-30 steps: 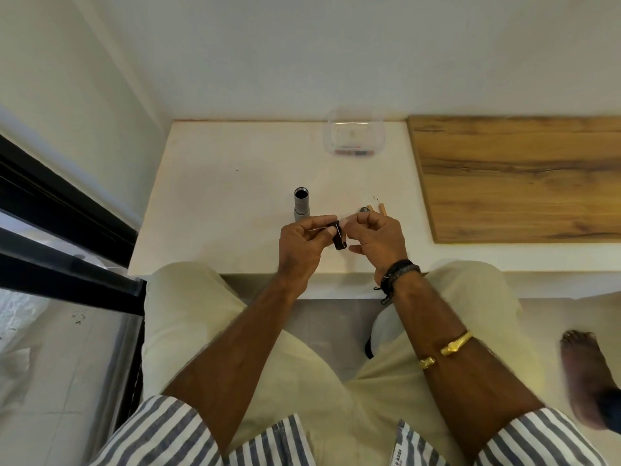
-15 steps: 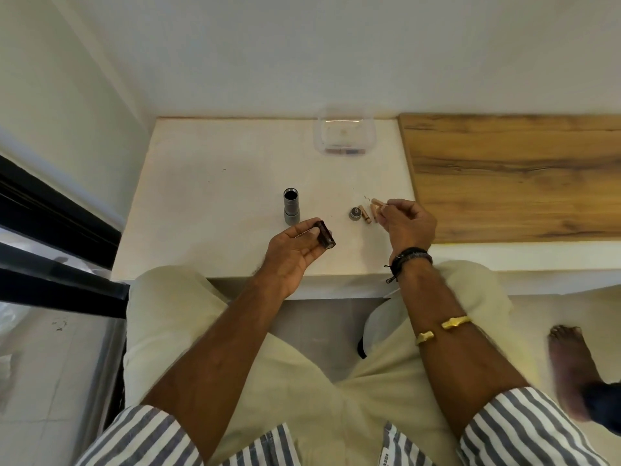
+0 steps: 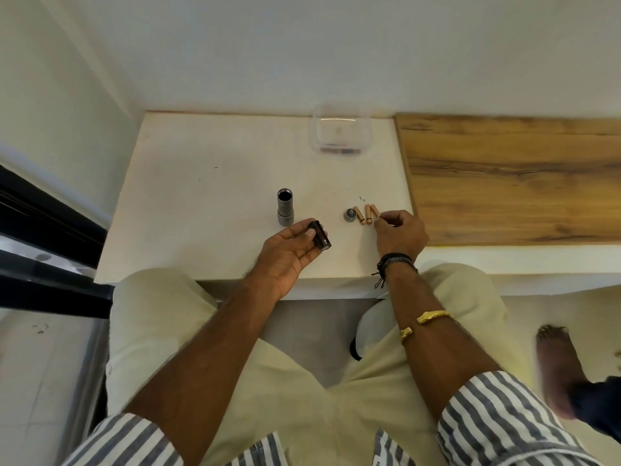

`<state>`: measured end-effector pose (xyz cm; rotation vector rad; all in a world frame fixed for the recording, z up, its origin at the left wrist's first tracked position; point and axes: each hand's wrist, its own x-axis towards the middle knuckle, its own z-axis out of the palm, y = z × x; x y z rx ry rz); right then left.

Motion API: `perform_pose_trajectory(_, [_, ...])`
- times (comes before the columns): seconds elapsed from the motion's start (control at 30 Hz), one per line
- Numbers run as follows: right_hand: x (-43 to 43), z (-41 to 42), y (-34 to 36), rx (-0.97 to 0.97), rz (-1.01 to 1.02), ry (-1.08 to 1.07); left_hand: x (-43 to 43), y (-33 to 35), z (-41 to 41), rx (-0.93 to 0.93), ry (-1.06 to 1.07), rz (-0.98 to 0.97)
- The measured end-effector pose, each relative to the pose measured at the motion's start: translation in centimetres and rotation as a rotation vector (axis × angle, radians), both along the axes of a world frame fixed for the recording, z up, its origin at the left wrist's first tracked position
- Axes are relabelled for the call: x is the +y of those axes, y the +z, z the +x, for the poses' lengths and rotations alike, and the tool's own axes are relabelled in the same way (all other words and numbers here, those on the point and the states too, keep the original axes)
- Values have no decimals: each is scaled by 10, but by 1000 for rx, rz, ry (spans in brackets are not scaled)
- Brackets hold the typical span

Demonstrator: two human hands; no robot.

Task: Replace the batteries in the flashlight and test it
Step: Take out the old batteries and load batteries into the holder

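Note:
The grey flashlight body (image 3: 285, 211) stands upright on the white table (image 3: 201, 203), its open end up. My left hand (image 3: 292, 250) holds the black battery holder (image 3: 320, 235) between thumb and fingers, palm up, just right of the body. Three tan batteries (image 3: 366, 214) lie side by side on the table beside the round tail cap (image 3: 349, 214). My right hand (image 3: 400, 234) has its fingers curled, with the fingertips at the rightmost battery; whether they still pinch it is unclear.
A clear plastic container (image 3: 339, 136) sits at the back of the table. A wooden board (image 3: 510, 176) covers the surface to the right. A dark window frame (image 3: 43, 230) runs along the left. Another person's bare foot (image 3: 557, 361) is on the floor at right.
My hands have parted. The right hand carried a battery away from the holder to the table and set it beside the other two. The left hand kept the holder, turning palm up.

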<state>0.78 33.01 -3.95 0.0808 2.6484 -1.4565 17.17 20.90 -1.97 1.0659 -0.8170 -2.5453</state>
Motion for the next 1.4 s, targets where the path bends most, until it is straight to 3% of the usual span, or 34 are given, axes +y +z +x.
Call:
perform_pose_trajectory(0.43, [1, 2, 2, 27, 41, 47, 1, 5, 1, 25, 16, 42])
perform_pose_trajectory(0.7, [-28, -13, 26, 77, -247, 116, 2, 5, -4, 16, 37, 71])
perform_pose_trajectory(0.83, [-64, -43, 45, 71, -258, 242, 0, 2, -6, -8, 38, 86])
perform_pose_trajectory(0.93, [-94, -72, 58, 120, -142, 380, -2, 0, -7, -13, 38, 102])
perform_pose_trajectory(1.07, [-128, -104, 68, 248, 180, 586, -2, -3, -8, -9, 32, 112])
perform_pose_trajectory(1.23, [-165, -135, 62, 240, 543, 810, -4, -8, -12, 11, -1, 110])
perform_pose_trajectory(1.4, [-186, -145, 52, 232, 706, 939, -5, -11, -12, 46, -16, 130])
